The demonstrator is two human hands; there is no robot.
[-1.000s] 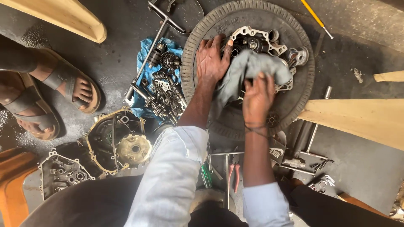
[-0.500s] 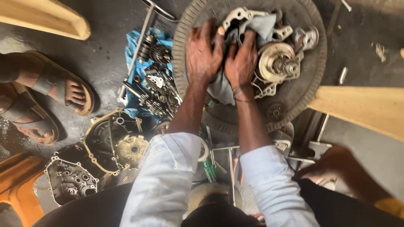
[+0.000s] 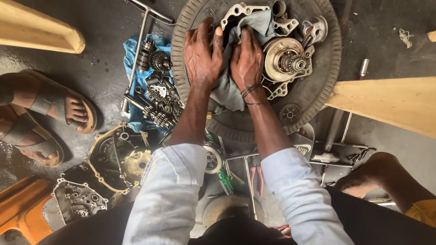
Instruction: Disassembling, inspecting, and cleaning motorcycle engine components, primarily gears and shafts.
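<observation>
A metal engine casing (image 3: pixel 287 56) with a round clutch part lies inside a black tyre (image 3: pixel 318 86) on the floor. A grey-blue cloth (image 3: pixel 229 88) is draped over the casing's left half. My left hand (image 3: pixel 202 54) presses flat on the cloth's left side at the tyre's inner rim. My right hand (image 3: pixel 247 59), with black bands at the wrist, grips the cloth beside it, fingers curled into the fabric. Both hands lie close together, thumbs nearly touching.
Gears and shafts (image 3: pixel 156 97) lie on a blue plastic sheet left of the tyre. An engine cover (image 3: pixel 120 159) and another casing (image 3: pixel 77 199) sit lower left. Sandalled feet (image 3: pixel 50 113) of another person stand at the left. Wooden pieces (image 3: pixel 390 104), a screwdriver (image 3: pixel 222 179) and tools surround me.
My right hand has come from the casing's right side to beside my left hand, bunching the cloth to the left and uncovering the round clutch part. The view has shifted slightly.
</observation>
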